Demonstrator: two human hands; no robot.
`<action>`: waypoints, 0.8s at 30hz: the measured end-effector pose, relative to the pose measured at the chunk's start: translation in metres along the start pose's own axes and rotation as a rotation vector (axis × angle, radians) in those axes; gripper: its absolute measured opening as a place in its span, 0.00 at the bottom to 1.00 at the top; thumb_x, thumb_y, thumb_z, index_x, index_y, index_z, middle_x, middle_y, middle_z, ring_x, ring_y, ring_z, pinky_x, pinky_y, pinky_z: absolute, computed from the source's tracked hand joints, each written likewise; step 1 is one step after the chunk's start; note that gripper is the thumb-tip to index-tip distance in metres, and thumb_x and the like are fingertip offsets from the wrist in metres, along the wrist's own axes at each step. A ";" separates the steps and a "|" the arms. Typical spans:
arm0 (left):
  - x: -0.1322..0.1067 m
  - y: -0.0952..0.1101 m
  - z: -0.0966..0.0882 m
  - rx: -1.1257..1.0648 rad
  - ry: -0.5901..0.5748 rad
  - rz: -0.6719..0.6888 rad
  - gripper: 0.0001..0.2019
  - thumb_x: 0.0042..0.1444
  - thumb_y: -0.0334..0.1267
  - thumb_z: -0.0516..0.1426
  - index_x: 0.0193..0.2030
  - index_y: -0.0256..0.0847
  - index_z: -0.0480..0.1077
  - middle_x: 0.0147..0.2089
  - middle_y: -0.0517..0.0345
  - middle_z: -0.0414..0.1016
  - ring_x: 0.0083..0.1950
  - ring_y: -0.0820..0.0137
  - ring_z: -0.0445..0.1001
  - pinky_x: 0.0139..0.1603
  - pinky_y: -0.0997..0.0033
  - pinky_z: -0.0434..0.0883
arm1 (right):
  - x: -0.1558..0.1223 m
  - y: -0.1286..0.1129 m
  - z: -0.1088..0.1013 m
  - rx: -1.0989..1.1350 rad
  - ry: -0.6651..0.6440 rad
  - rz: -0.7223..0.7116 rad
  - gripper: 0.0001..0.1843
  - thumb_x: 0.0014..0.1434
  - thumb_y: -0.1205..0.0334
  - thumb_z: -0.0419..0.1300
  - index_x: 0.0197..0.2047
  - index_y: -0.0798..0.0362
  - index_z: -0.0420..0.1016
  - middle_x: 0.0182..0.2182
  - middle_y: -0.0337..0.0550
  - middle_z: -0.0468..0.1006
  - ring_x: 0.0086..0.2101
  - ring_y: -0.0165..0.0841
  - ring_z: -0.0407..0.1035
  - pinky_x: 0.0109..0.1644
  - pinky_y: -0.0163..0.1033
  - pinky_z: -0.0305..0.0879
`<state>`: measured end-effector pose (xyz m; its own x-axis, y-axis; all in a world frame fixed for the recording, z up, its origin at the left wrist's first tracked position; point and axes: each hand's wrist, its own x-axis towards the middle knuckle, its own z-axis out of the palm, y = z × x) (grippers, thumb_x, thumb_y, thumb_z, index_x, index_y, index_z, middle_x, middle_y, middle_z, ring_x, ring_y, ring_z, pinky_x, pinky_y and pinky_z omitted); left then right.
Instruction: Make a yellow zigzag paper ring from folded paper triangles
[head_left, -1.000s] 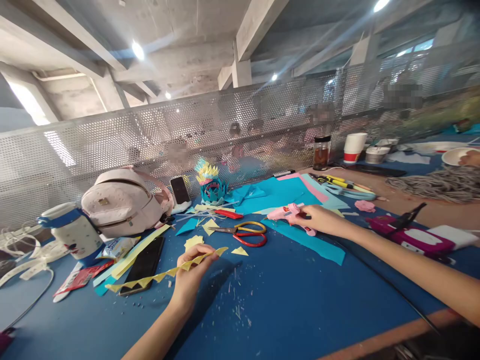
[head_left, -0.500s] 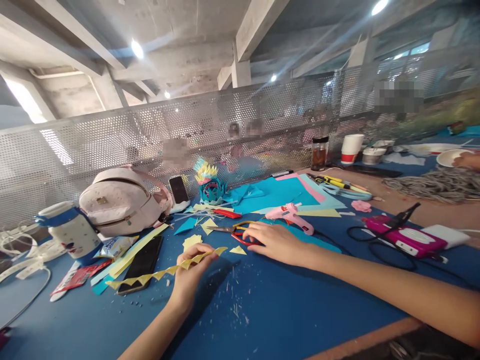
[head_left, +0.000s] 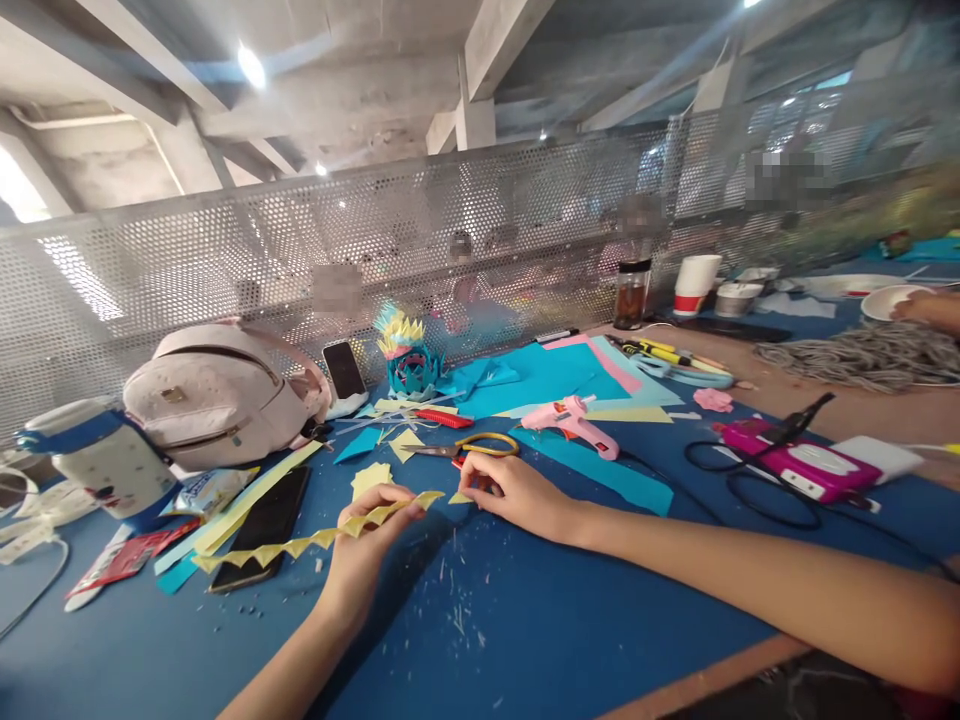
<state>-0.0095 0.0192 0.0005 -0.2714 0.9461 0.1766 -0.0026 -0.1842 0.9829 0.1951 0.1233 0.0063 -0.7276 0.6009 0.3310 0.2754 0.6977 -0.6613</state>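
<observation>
My left hand (head_left: 367,545) pinches a yellow zigzag-cut paper strip (head_left: 300,546) near one end; the rest trails left over a black phone (head_left: 259,525). Opposite it, my right hand (head_left: 517,492) has thumb and fingers closed at a small yellow paper triangle (head_left: 459,497) on the table. Just behind that hand lie the scissors (head_left: 487,445), blades to the left. Yellow paper scraps (head_left: 371,480) are close to my left fingers. A pink glue gun (head_left: 574,425) rests to the right, beside a blue paper strip (head_left: 600,468).
Behind stand a layered paper flower (head_left: 412,370), a propped phone (head_left: 345,370) and a pale backpack (head_left: 202,400). A bottle (head_left: 112,465) is at the left. Cords run from a magenta power strip (head_left: 802,460). At far right, another person's hand (head_left: 926,308) is at a bowl (head_left: 885,302).
My right hand has left the scissors and moved to the small yellow triangle, its fingers closing there. My left hand still holds the zigzag strip. The view has shifted slightly.
</observation>
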 end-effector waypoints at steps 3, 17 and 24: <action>0.000 0.001 0.000 -0.008 0.013 -0.006 0.09 0.46 0.43 0.68 0.28 0.42 0.75 0.31 0.56 0.75 0.36 0.66 0.74 0.39 0.72 0.71 | 0.001 0.004 0.001 0.193 -0.026 0.055 0.08 0.60 0.57 0.62 0.35 0.54 0.72 0.30 0.38 0.74 0.28 0.29 0.68 0.31 0.33 0.63; 0.001 0.000 -0.001 -0.015 0.003 -0.017 0.10 0.47 0.42 0.68 0.29 0.40 0.74 0.31 0.58 0.75 0.35 0.68 0.73 0.39 0.72 0.70 | 0.002 0.012 0.004 0.661 -0.054 0.162 0.21 0.45 0.49 0.72 0.30 0.56 0.71 0.34 0.41 0.77 0.33 0.31 0.73 0.41 0.39 0.70; 0.000 0.003 0.000 0.047 -0.002 0.008 0.08 0.47 0.41 0.67 0.28 0.40 0.75 0.31 0.59 0.75 0.35 0.69 0.72 0.38 0.73 0.68 | 0.003 0.004 0.000 0.651 -0.014 0.214 0.22 0.41 0.50 0.74 0.28 0.56 0.71 0.27 0.38 0.75 0.30 0.29 0.69 0.37 0.36 0.66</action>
<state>-0.0093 0.0187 0.0037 -0.2691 0.9453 0.1846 0.0451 -0.1791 0.9828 0.1941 0.1282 0.0048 -0.7082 0.6914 0.1425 -0.0171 0.1850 -0.9826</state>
